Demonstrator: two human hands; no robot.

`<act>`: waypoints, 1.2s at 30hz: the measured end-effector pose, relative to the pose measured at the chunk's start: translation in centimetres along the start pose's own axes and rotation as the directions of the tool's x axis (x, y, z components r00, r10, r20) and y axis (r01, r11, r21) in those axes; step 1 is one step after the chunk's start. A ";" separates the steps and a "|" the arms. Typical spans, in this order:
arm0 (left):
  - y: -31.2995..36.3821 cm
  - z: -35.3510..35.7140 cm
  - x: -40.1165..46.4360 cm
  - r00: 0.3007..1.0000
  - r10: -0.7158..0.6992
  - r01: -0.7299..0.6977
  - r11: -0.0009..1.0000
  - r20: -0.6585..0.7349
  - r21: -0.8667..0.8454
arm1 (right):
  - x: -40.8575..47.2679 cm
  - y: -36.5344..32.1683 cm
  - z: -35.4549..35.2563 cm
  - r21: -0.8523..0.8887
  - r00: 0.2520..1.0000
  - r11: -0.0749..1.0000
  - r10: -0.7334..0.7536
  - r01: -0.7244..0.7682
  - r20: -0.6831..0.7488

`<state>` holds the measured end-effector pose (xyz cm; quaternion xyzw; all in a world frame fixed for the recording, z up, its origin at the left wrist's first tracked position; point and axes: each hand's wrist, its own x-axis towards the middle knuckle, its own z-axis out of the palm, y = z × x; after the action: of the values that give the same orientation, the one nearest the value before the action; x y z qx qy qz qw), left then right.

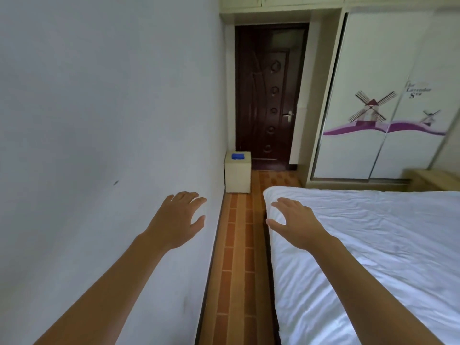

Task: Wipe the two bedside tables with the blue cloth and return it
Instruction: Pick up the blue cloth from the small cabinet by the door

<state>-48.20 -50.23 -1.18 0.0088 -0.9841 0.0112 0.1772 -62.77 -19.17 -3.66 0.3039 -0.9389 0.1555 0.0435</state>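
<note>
Ahead, the cloth [238, 156] lies as a small folded blue pad on top of the bench [237, 179], a pale cube set against the wall just before the dark door [270, 95]. It looks soft, light and limp, so it should likely be pinched from above across the folds, or it may fall open. Both hands are well apart from it: the left hand [179, 219] hovers by the wall, fingers spread and empty, and the right hand [293, 221] hangs over the bed [373, 245] corner, likewise relaxed, holding nothing.
</note>
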 end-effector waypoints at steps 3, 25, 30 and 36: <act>-0.3 0.6 1.3 1.000 0.016 -0.016 0.999 0.007 -0.029 | 0.2 0.6 0.2 -0.017 0.999 0.999 0.037 -0.038 -0.007; -0.8 8.0 22.0 0.999 0.039 -0.038 0.996 0.007 -0.084 | 17.1 11.7 -0.8 -0.004 0.991 0.992 0.124 -0.125 -0.057; -0.5 10.8 30.6 0.999 0.017 -0.014 0.998 0.041 -0.068 | 24.4 17.7 -0.9 0.000 0.991 0.992 0.129 -0.129 -0.033; -0.6 14.0 37.5 0.998 -0.008 0.012 0.998 0.066 -0.068 | 31.6 23.2 -1.3 -0.010 0.992 0.992 0.128 -0.128 0.002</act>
<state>-88.18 -51.72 -1.23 0.0079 -0.9891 -0.0238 0.1448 -101.99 -18.60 -2.97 0.2430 -0.9573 0.1531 0.0337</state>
